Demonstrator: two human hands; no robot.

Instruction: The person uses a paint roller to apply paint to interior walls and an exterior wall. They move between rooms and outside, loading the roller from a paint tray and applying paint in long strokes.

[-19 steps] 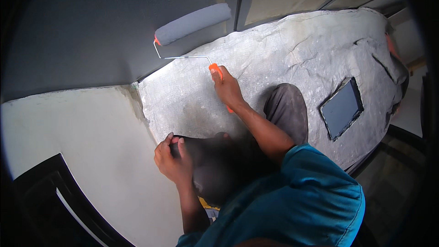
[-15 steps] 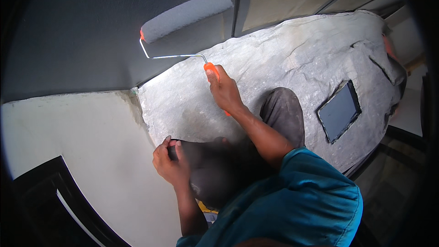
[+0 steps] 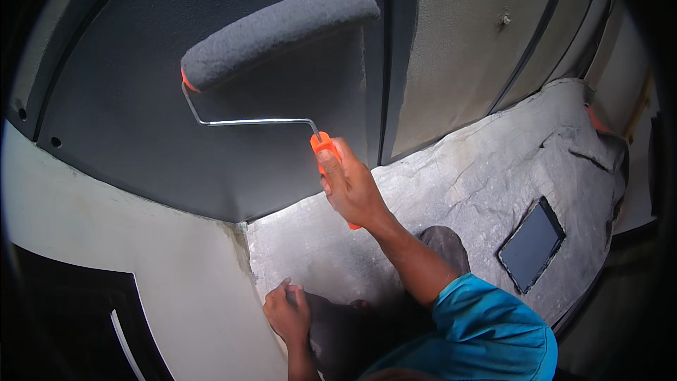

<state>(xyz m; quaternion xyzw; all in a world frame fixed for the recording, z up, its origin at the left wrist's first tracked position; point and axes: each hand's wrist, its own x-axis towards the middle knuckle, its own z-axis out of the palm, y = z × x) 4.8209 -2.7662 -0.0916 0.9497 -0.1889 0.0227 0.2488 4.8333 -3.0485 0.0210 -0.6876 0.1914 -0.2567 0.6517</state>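
A: Where is the paint roller?
B: Before the grey wall, beyond the far edge of the drop cloth; the right grip encloses its handle.
A: Surroundings?
B: Left grip, half-curled, at the left knee; the right knee separates the right forearm from the tray.

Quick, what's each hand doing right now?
Left hand: open, fingers loosely bent at the dark trouser knee, no tool seen in it.
Right hand: closed, holding the paint roller by its orange handle.
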